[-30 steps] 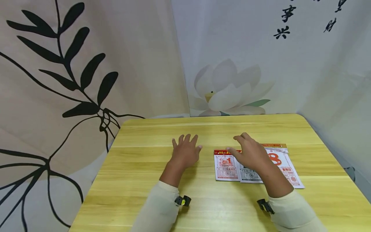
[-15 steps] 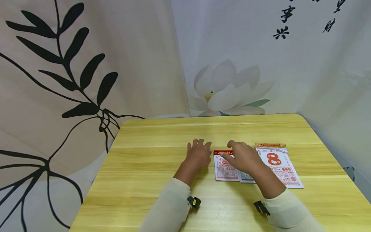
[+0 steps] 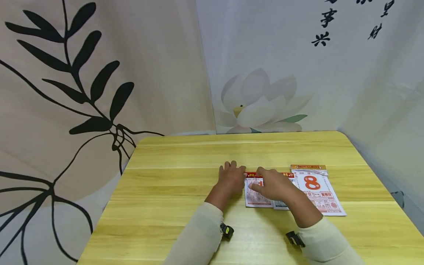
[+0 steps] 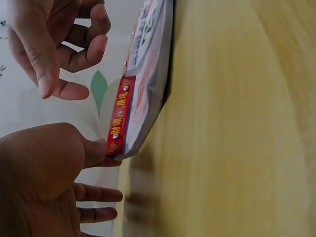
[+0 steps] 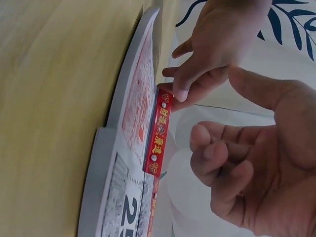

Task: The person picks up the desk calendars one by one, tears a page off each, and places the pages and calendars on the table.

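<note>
Three tear-off calendars overlap in a row on the table. The leftmost, smaller calendar (image 3: 258, 198) has a red header strip (image 5: 159, 133) with gold characters. My left hand (image 3: 232, 179) pinches its top left corner, thumb on the red strip (image 4: 117, 121) and a finger beneath. My right hand (image 3: 277, 187) hangs over the left and middle calendars with fingers loosely bent and nothing in them. The middle calendar (image 3: 281, 205) is mostly hidden by that hand in the head view; a black 25 shows on it in the right wrist view. A big red 8 marks the right calendar (image 3: 326, 197).
The wooden table (image 3: 159, 213) has rounded far corners. Behind it hang pale cloths, one with a printed lotus (image 3: 261, 99) and another with black leaves (image 3: 99, 84). Each sleeve carries a small black wrist camera (image 3: 227, 231).
My left hand has moved right across the table to the leftmost calendar and taken its corner. My right hand has shifted a little left and lower over the calendars.
</note>
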`<state>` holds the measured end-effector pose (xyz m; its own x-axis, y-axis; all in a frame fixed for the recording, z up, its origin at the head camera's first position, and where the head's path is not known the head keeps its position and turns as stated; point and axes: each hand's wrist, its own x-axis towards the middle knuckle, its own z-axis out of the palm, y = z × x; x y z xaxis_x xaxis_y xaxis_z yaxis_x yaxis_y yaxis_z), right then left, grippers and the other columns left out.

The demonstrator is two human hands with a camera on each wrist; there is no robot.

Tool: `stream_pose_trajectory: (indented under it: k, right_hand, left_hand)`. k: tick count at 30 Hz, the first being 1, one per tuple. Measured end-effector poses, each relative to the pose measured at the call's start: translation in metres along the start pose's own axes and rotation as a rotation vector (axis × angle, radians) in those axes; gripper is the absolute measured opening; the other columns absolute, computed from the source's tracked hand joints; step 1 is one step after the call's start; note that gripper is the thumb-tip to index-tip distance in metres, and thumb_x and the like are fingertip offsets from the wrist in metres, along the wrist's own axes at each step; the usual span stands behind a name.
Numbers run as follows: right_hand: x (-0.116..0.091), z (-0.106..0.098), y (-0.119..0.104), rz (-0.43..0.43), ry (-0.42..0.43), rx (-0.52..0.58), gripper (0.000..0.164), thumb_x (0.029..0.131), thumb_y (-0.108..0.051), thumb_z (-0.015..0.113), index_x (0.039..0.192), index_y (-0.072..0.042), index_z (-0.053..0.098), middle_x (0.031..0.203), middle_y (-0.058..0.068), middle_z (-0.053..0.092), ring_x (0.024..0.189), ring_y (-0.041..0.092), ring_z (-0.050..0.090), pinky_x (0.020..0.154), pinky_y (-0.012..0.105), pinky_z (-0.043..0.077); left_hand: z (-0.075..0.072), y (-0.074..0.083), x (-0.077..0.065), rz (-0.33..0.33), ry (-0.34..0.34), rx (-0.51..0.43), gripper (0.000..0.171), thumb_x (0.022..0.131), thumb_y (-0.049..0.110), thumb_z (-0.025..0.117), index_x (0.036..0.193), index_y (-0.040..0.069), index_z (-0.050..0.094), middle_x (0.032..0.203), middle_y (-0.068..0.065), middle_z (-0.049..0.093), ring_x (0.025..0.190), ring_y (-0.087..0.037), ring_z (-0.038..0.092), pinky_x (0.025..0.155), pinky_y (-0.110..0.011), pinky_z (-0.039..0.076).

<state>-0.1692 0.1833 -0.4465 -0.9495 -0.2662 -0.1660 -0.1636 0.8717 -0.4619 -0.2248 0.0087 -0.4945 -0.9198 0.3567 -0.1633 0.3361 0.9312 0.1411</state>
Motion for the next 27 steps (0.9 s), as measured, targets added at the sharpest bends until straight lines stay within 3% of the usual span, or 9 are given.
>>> stream_pose_trajectory:
  k: [9, 16, 22, 27]
  right_hand:
    - [0.000, 0.004, -0.002, 0.001, -0.035, 0.009, 0.060, 0.098, -0.038, 0.083, 0.140, -0.001, 0.061, 0.113, 0.015, 0.078, 0.095, 0.029, 0.075, 0.080, 0.051, 0.062]
    - [0.000, 0.005, -0.002, 0.006, -0.030, 0.022, 0.058, 0.099, -0.037, 0.082, 0.139, -0.001, 0.061, 0.125, 0.020, 0.077, 0.106, 0.034, 0.076, 0.088, 0.055, 0.062]
    - [-0.001, 0.004, -0.001, 0.027, -0.031, 0.031, 0.054, 0.100, -0.036, 0.081, 0.137, -0.003, 0.060, 0.125, 0.019, 0.076, 0.102, 0.029, 0.076, 0.085, 0.052, 0.062]
    - [-0.001, 0.001, -0.001, 0.020, -0.027, 0.030, 0.052, 0.100, -0.035, 0.082, 0.134, -0.003, 0.060, 0.099, 0.012, 0.075, 0.080, 0.021, 0.068, 0.070, 0.042, 0.056]
  left_hand:
    - [0.009, 0.004, 0.003, -0.008, 0.007, 0.058, 0.035, 0.115, 0.040, 0.051, 0.147, 0.030, 0.062, 0.148, -0.010, 0.057, 0.141, -0.036, 0.052, 0.122, -0.065, 0.043]
    - [0.012, 0.006, 0.003, -0.016, 0.037, 0.080, 0.028, 0.116, 0.036, 0.050, 0.141, 0.030, 0.062, 0.142, -0.008, 0.059, 0.135, -0.036, 0.054, 0.120, -0.066, 0.043]
    - [0.008, 0.002, 0.004, -0.031, 0.026, -0.051, 0.025, 0.117, 0.033, 0.050, 0.138, 0.026, 0.061, 0.144, -0.007, 0.059, 0.141, -0.037, 0.053, 0.124, -0.071, 0.038]
    - [0.002, -0.003, 0.003, -0.034, 0.049, -0.184, 0.020, 0.117, 0.029, 0.050, 0.131, 0.022, 0.062, 0.144, -0.006, 0.062, 0.139, -0.036, 0.057, 0.125, -0.070, 0.037]
